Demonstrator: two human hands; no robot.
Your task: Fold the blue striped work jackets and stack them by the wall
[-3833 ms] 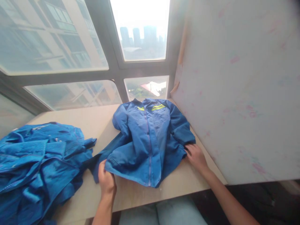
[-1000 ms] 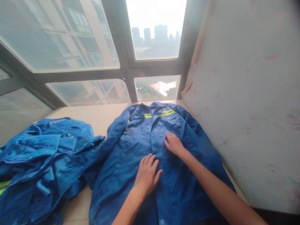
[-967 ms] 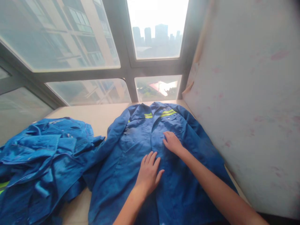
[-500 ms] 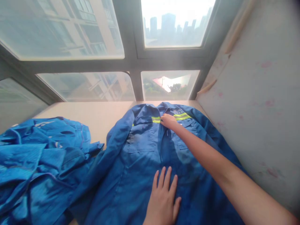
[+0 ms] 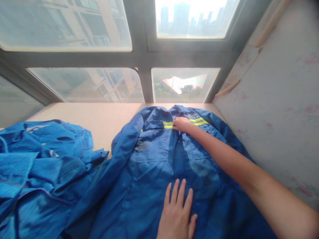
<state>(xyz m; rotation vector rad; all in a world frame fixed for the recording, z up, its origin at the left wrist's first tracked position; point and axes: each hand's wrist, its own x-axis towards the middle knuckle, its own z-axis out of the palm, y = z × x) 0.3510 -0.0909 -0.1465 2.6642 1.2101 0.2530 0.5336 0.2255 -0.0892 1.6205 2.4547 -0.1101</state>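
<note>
So, blue work jacket (image 5: 149, 186) is lying front up on the pale tabletop (image 5: 107, 116), collar (image 5: 156, 113) toward the window frame (image 5: 142, 59), hem out of frame. Right hand (image 5: 183, 125) is up at chest height on the front placket, fingers curled in, pinching the fabric edge level with the yellow-green reflective stripe (image 5: 199, 121); fingertips mostly hidden, so exact grip depth can't be read. Left hand (image 5: 176, 215) is lower down the jacket front, palm down, fingers straight and slightly spread, flat against the cloth, gripping nothing.

Right forearm crosses over one chest pocket; the other chest pocket (image 5: 152, 146) is in full view. Near sleeve (image 5: 124, 142) angles down to the left and meets a crumpled pile of brighter blue clothing (image 5: 45, 166) with white marks; can't tell which overlaps which. Other sleeve runs down beside the flower-patterned wall (image 5: 286, 109), where a strip of covering (image 5: 228, 89) curls away at the corner. Hazy high-rises (image 5: 181, 16) visible through the upper pane.
</note>
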